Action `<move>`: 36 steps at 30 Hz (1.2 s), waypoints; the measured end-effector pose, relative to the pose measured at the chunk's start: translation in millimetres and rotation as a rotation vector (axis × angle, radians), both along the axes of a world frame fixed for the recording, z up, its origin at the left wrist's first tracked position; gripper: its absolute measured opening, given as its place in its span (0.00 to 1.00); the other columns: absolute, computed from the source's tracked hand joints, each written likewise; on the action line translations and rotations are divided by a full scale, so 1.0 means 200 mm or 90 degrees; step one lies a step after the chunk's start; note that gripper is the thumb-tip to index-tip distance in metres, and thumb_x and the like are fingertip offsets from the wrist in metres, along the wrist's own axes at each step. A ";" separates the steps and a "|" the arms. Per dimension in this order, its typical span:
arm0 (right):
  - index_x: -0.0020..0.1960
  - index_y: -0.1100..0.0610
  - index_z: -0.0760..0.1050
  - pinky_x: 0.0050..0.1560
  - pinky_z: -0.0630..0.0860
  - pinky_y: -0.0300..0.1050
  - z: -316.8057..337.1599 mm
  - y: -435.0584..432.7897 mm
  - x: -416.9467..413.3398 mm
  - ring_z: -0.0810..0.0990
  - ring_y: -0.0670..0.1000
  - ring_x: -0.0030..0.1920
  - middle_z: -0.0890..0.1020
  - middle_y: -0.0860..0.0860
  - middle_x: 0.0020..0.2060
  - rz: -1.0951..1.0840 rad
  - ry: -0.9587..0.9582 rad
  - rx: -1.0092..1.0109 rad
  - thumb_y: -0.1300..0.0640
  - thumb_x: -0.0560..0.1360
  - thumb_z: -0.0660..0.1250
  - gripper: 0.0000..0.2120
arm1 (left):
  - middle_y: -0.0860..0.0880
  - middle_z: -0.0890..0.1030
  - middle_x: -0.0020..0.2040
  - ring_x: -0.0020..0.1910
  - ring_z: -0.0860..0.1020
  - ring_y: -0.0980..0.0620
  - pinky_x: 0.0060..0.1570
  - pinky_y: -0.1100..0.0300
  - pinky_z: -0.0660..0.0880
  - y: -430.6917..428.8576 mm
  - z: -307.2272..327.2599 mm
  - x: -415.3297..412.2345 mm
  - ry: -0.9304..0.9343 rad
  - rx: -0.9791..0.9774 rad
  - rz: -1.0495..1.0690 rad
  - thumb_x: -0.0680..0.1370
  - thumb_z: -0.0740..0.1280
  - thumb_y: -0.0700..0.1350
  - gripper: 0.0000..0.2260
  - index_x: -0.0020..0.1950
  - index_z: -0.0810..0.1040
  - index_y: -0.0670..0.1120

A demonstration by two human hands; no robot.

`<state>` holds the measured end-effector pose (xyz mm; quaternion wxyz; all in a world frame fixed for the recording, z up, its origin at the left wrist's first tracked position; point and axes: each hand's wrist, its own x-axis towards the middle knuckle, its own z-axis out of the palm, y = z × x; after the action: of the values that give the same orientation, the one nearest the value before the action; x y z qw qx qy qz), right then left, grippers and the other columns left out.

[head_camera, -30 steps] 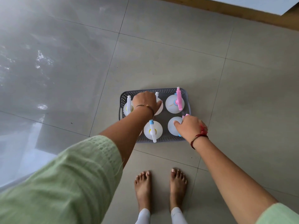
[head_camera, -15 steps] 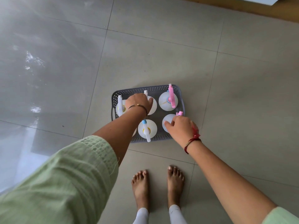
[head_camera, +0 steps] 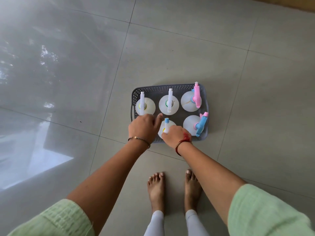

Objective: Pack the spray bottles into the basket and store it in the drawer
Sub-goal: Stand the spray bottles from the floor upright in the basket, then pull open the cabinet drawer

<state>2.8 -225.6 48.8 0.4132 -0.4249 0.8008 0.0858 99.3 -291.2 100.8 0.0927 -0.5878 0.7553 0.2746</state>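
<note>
Down on the tiled floor point(head_camera: 187, 48), the right hand point(head_camera: 175, 135) curls its fingers round the white spray head of the near-middle bottle point(head_camera: 171, 123). The left hand point(head_camera: 144, 128) hovers knuckles-up over the near-left corner, fingers bent, and I can't tell what it grips. Four more spray bottles point(head_camera: 162, 106) stand upright inside the grey basket point(head_camera: 170, 86), just ahead of two bare feet point(head_camera: 156, 184).

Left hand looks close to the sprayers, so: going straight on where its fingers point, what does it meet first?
The left hand would probably meet the middle back-row bottle first; depth is unclear.
</note>
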 end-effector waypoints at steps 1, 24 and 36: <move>0.55 0.60 0.76 0.43 0.69 0.44 -0.01 0.00 0.00 0.80 0.60 0.53 0.82 0.59 0.52 -0.021 -0.010 0.009 0.48 0.74 0.59 0.18 | 0.52 0.64 0.23 0.30 0.70 0.44 0.29 0.60 0.62 0.03 -0.01 0.02 -0.005 0.008 -0.004 0.78 0.55 0.59 0.26 0.24 0.61 0.47; 0.27 0.56 0.76 0.20 0.66 0.35 0.29 0.25 -0.36 0.69 0.44 0.16 0.75 0.47 0.18 -0.383 -0.264 -0.172 0.32 0.69 0.60 0.29 | 0.47 0.70 0.23 0.28 0.68 0.40 0.26 0.56 0.62 -0.02 0.15 0.25 0.125 -0.100 0.178 0.77 0.58 0.55 0.21 0.28 0.65 0.44; 0.34 0.54 0.78 0.27 0.68 0.39 0.37 0.30 -0.37 0.70 0.46 0.24 0.75 0.48 0.26 -0.561 -0.322 -0.267 0.48 0.75 0.65 0.15 | 0.43 0.79 0.49 0.48 0.77 0.43 0.44 0.56 0.72 0.10 0.22 0.27 0.119 -0.008 0.130 0.76 0.65 0.46 0.08 0.50 0.79 0.44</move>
<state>-70.7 -165.2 122.6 0.4961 -0.1298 0.7788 -0.3613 154.1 -271.0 144.9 -0.0100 -0.6342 0.6984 0.3317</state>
